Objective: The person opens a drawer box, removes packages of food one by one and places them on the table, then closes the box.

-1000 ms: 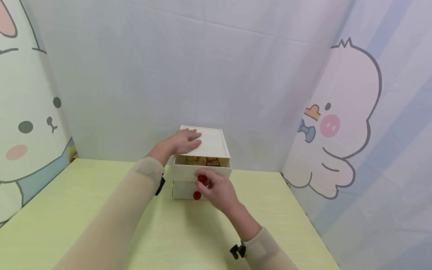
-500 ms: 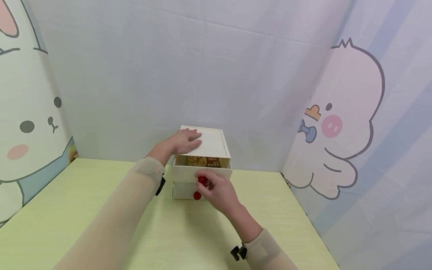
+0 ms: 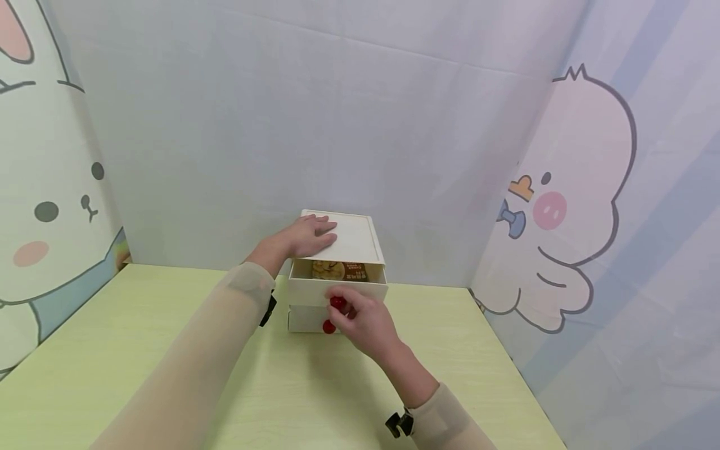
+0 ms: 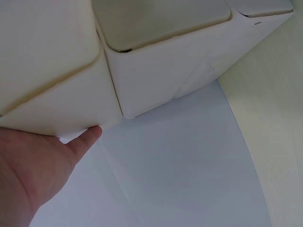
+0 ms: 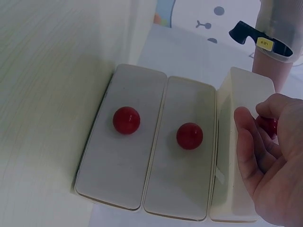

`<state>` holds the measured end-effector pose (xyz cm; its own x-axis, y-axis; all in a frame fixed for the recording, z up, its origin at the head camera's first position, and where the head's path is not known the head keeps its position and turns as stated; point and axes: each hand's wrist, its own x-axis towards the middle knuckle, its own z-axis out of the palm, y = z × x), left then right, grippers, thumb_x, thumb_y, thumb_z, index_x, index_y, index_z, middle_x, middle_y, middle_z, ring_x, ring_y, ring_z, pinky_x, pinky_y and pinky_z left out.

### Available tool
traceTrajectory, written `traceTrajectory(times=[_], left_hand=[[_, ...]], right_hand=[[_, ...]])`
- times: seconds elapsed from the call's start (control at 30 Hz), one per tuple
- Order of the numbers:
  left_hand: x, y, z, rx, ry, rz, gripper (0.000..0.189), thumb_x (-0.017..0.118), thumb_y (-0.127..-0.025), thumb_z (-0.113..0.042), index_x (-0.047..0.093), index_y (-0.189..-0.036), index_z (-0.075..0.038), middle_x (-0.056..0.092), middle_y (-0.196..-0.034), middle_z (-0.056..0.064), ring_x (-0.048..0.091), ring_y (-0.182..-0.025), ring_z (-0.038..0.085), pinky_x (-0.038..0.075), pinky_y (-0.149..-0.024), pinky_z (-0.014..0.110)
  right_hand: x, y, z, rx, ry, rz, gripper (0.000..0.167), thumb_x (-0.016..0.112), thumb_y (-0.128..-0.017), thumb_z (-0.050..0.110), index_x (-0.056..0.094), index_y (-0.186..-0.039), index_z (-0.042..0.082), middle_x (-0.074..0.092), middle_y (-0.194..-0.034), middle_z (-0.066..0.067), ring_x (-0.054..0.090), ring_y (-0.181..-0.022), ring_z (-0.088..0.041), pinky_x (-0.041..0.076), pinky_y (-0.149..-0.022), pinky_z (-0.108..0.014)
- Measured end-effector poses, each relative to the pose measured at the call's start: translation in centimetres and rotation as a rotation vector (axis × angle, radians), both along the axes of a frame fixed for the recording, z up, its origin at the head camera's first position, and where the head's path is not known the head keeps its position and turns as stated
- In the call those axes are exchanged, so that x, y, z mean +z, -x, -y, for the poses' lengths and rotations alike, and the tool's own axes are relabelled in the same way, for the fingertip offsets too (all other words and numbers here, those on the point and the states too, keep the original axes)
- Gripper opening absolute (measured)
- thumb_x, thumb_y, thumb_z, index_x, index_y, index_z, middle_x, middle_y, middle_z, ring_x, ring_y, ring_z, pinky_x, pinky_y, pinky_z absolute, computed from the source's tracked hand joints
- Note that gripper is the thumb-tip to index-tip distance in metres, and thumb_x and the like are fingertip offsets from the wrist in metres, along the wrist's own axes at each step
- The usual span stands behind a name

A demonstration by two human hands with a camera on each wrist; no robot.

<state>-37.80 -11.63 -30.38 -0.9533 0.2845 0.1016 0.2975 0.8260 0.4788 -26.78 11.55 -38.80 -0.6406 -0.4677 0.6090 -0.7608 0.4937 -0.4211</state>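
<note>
Head view: near the back of a yellow-green table [image 3: 450,356], a white box [image 3: 357,237] with drawers, close to a pale cloth wall [image 3: 394,137]. On top of the box, the left hand [image 3: 304,237], with straight, spread fingers. At the front, the right hand [image 3: 365,319], with finger and thumb pinched round the red knob [image 3: 337,302] of the top drawer [image 3: 309,291]. Top drawer partly out, with a brown and yellow packet [image 3: 337,270] inside. Right wrist view: two lower drawers [image 5: 180,189] pushed in, each with a red ball [image 5: 126,120] on its front. At the sides, a big rabbit picture [image 3: 56,156] and a chick picture [image 3: 590,137].
</note>
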Motion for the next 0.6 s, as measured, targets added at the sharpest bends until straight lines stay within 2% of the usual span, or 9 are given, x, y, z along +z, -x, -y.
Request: traceTrajectory(times=[0.6], left_hand=[[0.04,0.03,-0.05,-0.012,-0.004,0.003,0.063,0.044,-0.116,-0.048,0.04,-0.172,-0.02,0.025,-0.184,0.009,0.009,-0.173,0.039,0.014,-0.139,0.062]], right_hand=[[-0.17,-0.44,-0.24,0.011,0.002,-0.014,0.022,0.081,-0.096,0.008,0.079,-0.116,0.017,0.072,-0.083,0.002,0.059,-0.069,-0.004,0.054,-0.061,-0.018]])
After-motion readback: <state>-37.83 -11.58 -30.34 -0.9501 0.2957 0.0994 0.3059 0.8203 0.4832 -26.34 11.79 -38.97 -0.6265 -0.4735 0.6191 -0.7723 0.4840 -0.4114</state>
